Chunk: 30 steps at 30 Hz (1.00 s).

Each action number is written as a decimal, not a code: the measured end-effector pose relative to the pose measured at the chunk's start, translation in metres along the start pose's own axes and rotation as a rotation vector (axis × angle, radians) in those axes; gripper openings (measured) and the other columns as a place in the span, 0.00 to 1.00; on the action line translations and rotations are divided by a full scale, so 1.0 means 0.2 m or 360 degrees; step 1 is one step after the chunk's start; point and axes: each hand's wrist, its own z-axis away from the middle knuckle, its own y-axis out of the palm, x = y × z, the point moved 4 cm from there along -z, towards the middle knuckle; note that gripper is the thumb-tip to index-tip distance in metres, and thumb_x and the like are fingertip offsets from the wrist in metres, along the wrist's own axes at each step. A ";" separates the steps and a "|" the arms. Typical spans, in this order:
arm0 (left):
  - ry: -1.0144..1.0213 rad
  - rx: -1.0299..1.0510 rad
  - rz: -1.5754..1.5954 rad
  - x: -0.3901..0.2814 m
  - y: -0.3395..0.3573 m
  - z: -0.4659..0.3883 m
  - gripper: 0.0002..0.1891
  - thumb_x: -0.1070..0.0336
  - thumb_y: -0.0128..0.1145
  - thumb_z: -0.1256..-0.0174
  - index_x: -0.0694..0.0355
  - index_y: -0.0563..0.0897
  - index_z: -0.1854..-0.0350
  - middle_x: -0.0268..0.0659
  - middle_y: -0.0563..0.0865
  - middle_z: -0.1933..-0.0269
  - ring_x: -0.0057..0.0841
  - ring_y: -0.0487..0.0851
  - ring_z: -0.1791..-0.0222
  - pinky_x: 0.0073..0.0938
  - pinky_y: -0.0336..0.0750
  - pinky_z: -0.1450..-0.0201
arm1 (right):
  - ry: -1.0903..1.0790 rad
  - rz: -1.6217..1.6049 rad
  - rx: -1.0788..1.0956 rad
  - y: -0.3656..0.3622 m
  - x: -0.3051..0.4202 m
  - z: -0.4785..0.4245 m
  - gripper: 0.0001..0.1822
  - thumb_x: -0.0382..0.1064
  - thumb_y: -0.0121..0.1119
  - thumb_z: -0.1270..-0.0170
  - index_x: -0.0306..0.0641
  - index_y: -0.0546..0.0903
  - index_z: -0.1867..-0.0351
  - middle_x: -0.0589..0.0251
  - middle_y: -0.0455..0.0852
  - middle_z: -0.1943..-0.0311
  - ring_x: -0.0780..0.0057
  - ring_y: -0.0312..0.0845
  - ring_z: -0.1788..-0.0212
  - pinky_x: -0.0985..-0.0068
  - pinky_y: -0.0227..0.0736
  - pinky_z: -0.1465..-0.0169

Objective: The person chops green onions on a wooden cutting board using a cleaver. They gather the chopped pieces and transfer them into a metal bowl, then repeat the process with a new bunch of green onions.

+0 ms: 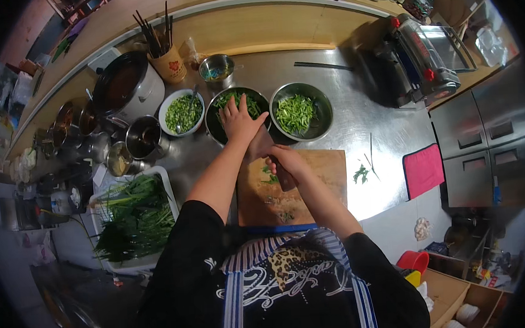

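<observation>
My right hand (288, 162) grips a cleaver (260, 144), its broad blade pointing up and left toward a steel bowl (264, 96). Over that bowl my left hand (241, 122) is spread, fingers apart, palm down by the blade. Dark chopped greens (252, 105) lie in the bowl under the fingers; what the palm touches is hidden. Below my hands is a wooden cutting board (329, 182) with green bits (270, 176) on it. A second steel bowl (327, 117), just to the right, holds light green cut stalks (296, 113).
A white bowl of chopped greens (183, 113) with a spoon stands left of the steel bowls. Long leafy greens (135, 217) fill a white tray (170, 192). A large pot (147, 92), a chopstick holder (168, 66), a gas stove (427, 59) and a pink cloth (424, 171) surround the workspace.
</observation>
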 end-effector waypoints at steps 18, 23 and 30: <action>0.0496 0.0100 0.0692 0.04 0.12 0.47 0.10 0.64 0.56 0.30 0.60 0.83 0.52 0.39 0.83 0.52 0.39 0.79 0.50 0.38 0.73 0.46 | -0.0120 0.0217 -0.0883 -0.74 -0.67 0.88 0.09 0.39 0.61 0.31 0.42 0.73 0.68 0.69 0.74 0.84 0.79 0.69 0.86 0.80 0.64 0.82; 0.0158 0.0300 0.0771 0.04 0.38 0.78 0.18 0.57 0.48 0.24 0.61 0.78 0.40 0.42 0.79 0.37 0.40 0.72 0.33 0.38 0.68 0.33 | -0.0205 0.0218 -0.0879 -0.79 -0.85 0.82 0.10 0.39 0.61 0.31 0.41 0.74 0.68 0.69 0.74 0.84 0.80 0.70 0.85 0.80 0.64 0.81; 0.0185 0.0187 0.0773 -0.14 0.38 0.92 0.18 0.58 0.44 0.23 0.59 0.80 0.40 0.44 0.81 0.39 0.43 0.76 0.37 0.37 0.72 0.37 | -0.0103 0.0342 -0.0805 -0.69 -0.86 0.64 0.13 0.42 0.63 0.31 0.39 0.73 0.70 0.68 0.75 0.86 0.78 0.70 0.87 0.78 0.64 0.82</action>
